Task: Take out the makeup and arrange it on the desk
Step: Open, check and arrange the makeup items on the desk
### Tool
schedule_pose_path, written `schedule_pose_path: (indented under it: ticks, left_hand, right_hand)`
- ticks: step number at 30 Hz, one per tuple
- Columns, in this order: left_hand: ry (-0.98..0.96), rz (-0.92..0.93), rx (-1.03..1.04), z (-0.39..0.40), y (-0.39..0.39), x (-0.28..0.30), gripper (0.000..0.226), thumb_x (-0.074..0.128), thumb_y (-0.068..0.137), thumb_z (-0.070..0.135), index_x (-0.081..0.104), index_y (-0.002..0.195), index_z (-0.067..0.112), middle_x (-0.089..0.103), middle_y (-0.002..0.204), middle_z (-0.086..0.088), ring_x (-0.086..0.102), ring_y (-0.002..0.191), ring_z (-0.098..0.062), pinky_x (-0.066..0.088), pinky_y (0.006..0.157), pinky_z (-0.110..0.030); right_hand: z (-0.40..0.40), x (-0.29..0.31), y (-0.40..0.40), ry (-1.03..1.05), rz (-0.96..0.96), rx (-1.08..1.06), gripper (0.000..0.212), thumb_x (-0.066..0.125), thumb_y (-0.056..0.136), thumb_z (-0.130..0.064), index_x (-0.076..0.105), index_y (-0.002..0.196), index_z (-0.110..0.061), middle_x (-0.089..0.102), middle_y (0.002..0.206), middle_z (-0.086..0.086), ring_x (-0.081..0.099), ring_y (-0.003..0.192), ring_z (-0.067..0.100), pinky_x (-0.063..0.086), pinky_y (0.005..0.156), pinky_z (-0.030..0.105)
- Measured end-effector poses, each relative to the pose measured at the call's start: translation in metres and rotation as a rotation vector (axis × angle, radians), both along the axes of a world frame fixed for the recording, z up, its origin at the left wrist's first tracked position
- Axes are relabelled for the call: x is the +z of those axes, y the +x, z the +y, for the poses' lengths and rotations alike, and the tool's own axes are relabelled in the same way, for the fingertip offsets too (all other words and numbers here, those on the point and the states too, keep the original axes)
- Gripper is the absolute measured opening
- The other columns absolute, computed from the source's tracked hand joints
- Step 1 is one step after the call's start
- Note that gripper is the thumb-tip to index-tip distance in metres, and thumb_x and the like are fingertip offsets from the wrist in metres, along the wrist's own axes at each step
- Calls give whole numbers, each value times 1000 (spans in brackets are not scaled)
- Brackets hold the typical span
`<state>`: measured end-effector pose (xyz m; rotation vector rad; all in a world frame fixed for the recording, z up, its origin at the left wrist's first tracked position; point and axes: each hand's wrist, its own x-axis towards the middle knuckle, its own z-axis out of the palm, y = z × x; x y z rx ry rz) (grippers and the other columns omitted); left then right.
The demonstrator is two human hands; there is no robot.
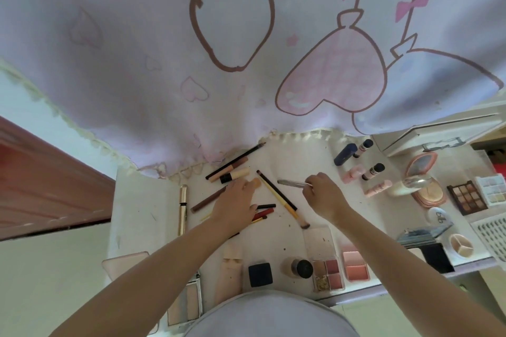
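Note:
Makeup lies spread over the white desk [142, 216]. My right hand [323, 197] pinches a thin silver tool [289, 183] just above the desk. My left hand [235, 205] lies flat with straight fingers over a cluster of pens and pencils [264, 209], fingertips beside a small orange sponge [256, 182]. A long brush [282, 200] lies diagonally between the hands. More pencils and a beige tube [232, 165] sit behind the left hand. A gold tube [183, 208] lies to the left.
Palettes [327, 271], a blush [356, 265], a black compact [260, 274] and a jar [298, 268] line the near edge. Bottles [361, 150], compacts [428, 191] and an eyeshadow palette [466, 197] fill the right side. A printed curtain [246, 49] hangs behind.

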<state>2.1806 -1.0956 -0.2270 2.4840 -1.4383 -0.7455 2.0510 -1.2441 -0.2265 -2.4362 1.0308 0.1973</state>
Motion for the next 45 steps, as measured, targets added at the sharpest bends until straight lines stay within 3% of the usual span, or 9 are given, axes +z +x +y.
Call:
schedule_pose_path:
  ticks: [5, 8, 13, 19, 24, 30, 35, 40, 45]
  left_hand:
    - [-180, -45, -9, -22, -13, 18, 42, 40, 97, 28, 37, 134, 9, 42, 134, -5, 39, 124, -20, 34, 105, -29]
    - [-389, -52, 18, -28, -19, 29, 47, 26, 95, 37, 55, 105, 1, 60, 97, -12, 53, 81, -23, 48, 71, -32]
    - [-378, -357, -67, -29, -7, 65, 34, 24, 99, 36, 43, 82, 14, 50, 64, 4, 30, 46, -9, 24, 40, -20]
    - [-252, 278, -122, -26, 11, 98, 32, 29, 99, 27, 36, 68, 23, 36, 60, 7, 35, 52, -6, 31, 53, -15]
    - [-241, 95, -155, -21, 21, 111, 18, 32, 99, 27, 41, 102, 13, 37, 57, 9, 33, 46, -4, 34, 45, -13]
    - [-141, 34, -182, -13, 23, 110, 30, 25, 100, 27, 46, 108, 8, 36, 62, 10, 35, 54, -4, 29, 52, -16]
    - [-146, -50, -154, -11, 21, 113, 31, 25, 100, 26, 50, 103, 8, 34, 70, 10, 42, 77, -13, 36, 71, -26]
    - [-171, -53, -126, -7, 23, 112, 22, 25, 101, 25, 42, 90, 16, 30, 69, 12, 38, 74, -12, 24, 59, -21]
    - [-200, -74, -108, -6, 22, 110, 30, 25, 101, 25, 51, 101, 9, 31, 70, 13, 35, 67, -8, 25, 58, -22]
  right_hand:
    - [8, 46, 8, 96, -419, 14, 17, 36, 95, -6, 51, 89, 0, 38, 58, -7, 38, 45, 7, 32, 47, 15]
    - [14, 65, 16, 222, -548, -163, 15, 35, 95, -6, 44, 83, -7, 37, 58, -5, 41, 45, 7, 33, 44, 12]
    - [5, 90, 30, 468, -527, -390, 17, 34, 94, -14, 49, 87, -11, 35, 56, -4, 31, 43, 6, 26, 38, 15]
    - [8, 117, 27, 265, -683, -38, 14, 35, 94, -8, 41, 90, -19, 33, 49, -4, 33, 34, 5, 28, 40, 14]
    - [-3, 126, 25, 330, -448, -12, 39, 41, 96, -27, 41, 58, -20, 41, 39, -6, 35, 27, 4, 34, 43, 16]
    - [0, 121, 21, 668, -547, 48, 25, 50, 89, -1, 52, 84, -25, 57, 80, -4, 60, 70, 11, 52, 74, 23]
    - [8, 119, 33, 454, -338, 55, 38, 37, 97, -27, 44, 61, -16, 51, 36, -7, 39, 35, 8, 40, 54, 23]
    - [7, 122, 31, 590, -537, 87, 26, 47, 91, -1, 54, 80, -24, 58, 68, -6, 55, 50, -1, 48, 63, 20]
    - [9, 122, 34, 581, -447, 13, 26, 42, 95, -27, 53, 73, -21, 60, 54, -7, 53, 39, 5, 45, 46, 16]
